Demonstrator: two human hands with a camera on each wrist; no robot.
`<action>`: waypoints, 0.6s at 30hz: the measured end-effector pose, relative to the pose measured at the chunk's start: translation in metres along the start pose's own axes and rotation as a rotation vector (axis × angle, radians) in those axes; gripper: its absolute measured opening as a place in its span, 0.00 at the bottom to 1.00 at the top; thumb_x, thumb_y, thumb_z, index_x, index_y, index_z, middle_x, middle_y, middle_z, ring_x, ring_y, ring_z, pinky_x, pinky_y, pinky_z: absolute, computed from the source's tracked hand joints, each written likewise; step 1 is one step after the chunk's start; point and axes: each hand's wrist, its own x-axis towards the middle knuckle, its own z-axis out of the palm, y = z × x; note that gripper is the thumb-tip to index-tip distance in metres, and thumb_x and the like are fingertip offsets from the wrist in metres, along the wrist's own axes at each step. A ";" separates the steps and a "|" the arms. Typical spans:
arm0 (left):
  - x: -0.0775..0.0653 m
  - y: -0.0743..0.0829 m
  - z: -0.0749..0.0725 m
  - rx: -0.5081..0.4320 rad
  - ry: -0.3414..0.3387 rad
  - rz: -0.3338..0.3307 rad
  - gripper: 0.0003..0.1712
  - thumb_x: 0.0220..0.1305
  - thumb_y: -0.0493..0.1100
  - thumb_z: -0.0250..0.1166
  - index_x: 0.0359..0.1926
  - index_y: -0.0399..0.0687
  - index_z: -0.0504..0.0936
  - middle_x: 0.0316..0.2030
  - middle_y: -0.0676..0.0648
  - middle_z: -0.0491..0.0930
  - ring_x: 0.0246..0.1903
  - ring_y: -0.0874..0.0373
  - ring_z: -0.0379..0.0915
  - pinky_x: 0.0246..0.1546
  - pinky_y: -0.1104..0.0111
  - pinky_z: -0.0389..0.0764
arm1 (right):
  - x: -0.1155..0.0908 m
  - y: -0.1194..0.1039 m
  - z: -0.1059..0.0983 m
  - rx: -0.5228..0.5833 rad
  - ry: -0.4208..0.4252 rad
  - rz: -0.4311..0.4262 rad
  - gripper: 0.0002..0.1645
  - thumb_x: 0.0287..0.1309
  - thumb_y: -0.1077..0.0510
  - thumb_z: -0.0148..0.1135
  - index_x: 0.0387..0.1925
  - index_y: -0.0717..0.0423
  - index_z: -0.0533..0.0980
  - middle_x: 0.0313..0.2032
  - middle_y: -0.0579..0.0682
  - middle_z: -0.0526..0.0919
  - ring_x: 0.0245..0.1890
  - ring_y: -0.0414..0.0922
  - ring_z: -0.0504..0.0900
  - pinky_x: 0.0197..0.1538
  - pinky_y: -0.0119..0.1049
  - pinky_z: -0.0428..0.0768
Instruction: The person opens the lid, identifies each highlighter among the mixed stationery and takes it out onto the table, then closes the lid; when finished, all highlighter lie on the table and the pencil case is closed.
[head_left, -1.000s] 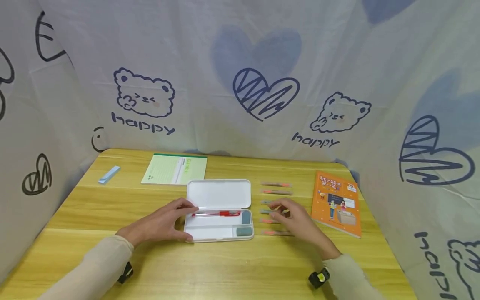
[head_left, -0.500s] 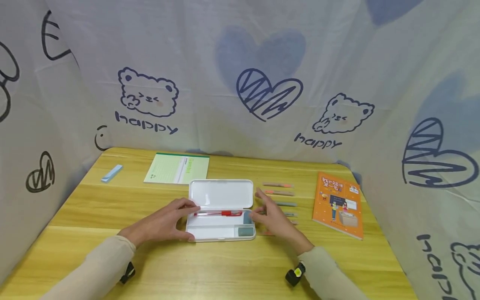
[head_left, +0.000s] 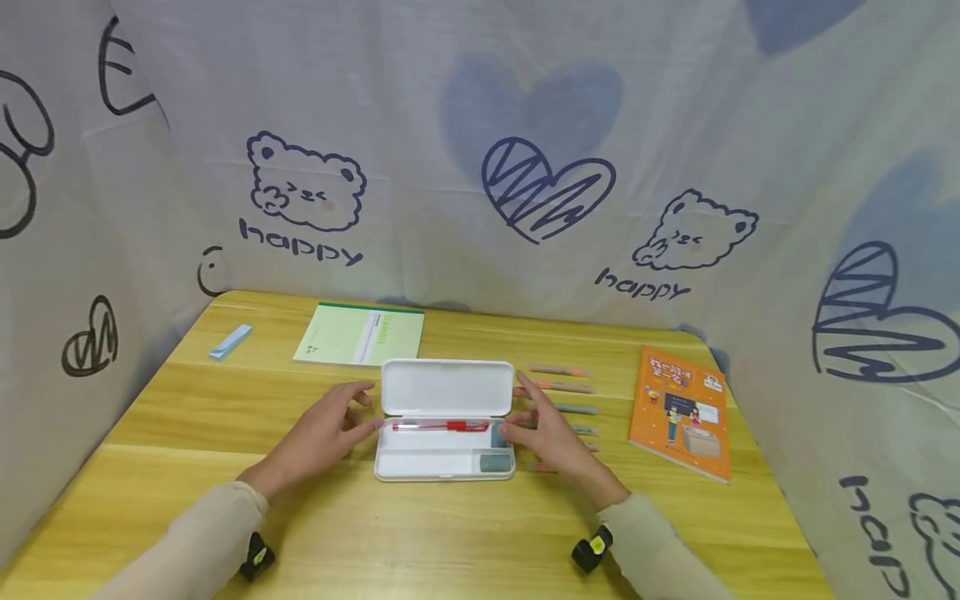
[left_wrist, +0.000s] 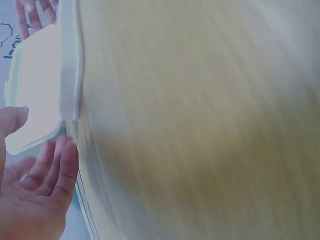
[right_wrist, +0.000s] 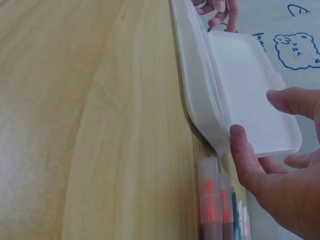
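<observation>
A white pencil case [head_left: 447, 387] lies on the table with its lid raised. Inside it are a red pen [head_left: 457, 426] and two grey-green blocks, one the lower block [head_left: 495, 463], at the right end. By the case's left side is my left hand [head_left: 318, 437], fingers spread and a fingertip right at the edge. My right hand [head_left: 555, 442] is at the opposite end, thumb over the corner with the upper block and fingers loosely bent beside the lid. Neither hand grips the case; in the right wrist view, fingertips [right_wrist: 239, 134] overlap its corner.
Several pens and markers [head_left: 577, 409] lie in a row right of the case, partly behind the right hand. Farther right is an orange book [head_left: 681, 417]. A pale green notebook [head_left: 360, 335] and a light blue strip [head_left: 231, 342] lie toward the back left. Patterned cloth surrounds the table.
My right hand has moved left from the pens to the case's right end. My left hand has let go of the case's left end and drawn slightly away.
</observation>
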 end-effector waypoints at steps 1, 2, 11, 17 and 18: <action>0.001 0.001 -0.001 -0.038 -0.018 -0.016 0.37 0.79 0.52 0.68 0.78 0.38 0.68 0.59 0.41 0.81 0.47 0.54 0.83 0.46 0.59 0.85 | 0.000 0.000 0.000 -0.001 0.004 -0.003 0.58 0.74 0.59 0.71 0.90 0.46 0.46 0.81 0.60 0.61 0.68 0.57 0.79 0.60 0.40 0.85; 0.002 0.001 -0.001 -0.078 -0.040 -0.032 0.39 0.80 0.52 0.67 0.80 0.38 0.65 0.58 0.40 0.82 0.46 0.55 0.83 0.43 0.62 0.85 | 0.000 0.001 0.000 0.001 0.007 -0.005 0.57 0.73 0.59 0.71 0.90 0.46 0.46 0.80 0.60 0.62 0.68 0.58 0.79 0.61 0.40 0.85; 0.002 0.005 -0.003 -0.447 -0.149 -0.110 0.33 0.87 0.49 0.56 0.82 0.40 0.61 0.61 0.31 0.80 0.51 0.46 0.86 0.51 0.58 0.89 | -0.003 -0.002 0.002 0.113 0.003 -0.005 0.39 0.79 0.52 0.64 0.81 0.49 0.57 0.74 0.61 0.66 0.68 0.59 0.77 0.62 0.47 0.87; -0.001 0.006 -0.004 -0.504 -0.138 -0.105 0.26 0.91 0.51 0.47 0.70 0.34 0.70 0.61 0.30 0.81 0.61 0.39 0.83 0.64 0.53 0.85 | -0.008 -0.003 0.001 0.159 0.015 -0.008 0.24 0.89 0.46 0.44 0.66 0.62 0.66 0.69 0.66 0.70 0.71 0.65 0.76 0.68 0.53 0.84; -0.001 0.006 -0.004 -0.500 -0.139 -0.115 0.26 0.91 0.53 0.47 0.68 0.35 0.72 0.61 0.31 0.81 0.62 0.40 0.83 0.64 0.53 0.85 | -0.010 -0.003 0.000 0.146 0.018 -0.008 0.24 0.90 0.46 0.44 0.65 0.64 0.68 0.69 0.66 0.72 0.71 0.65 0.76 0.68 0.54 0.83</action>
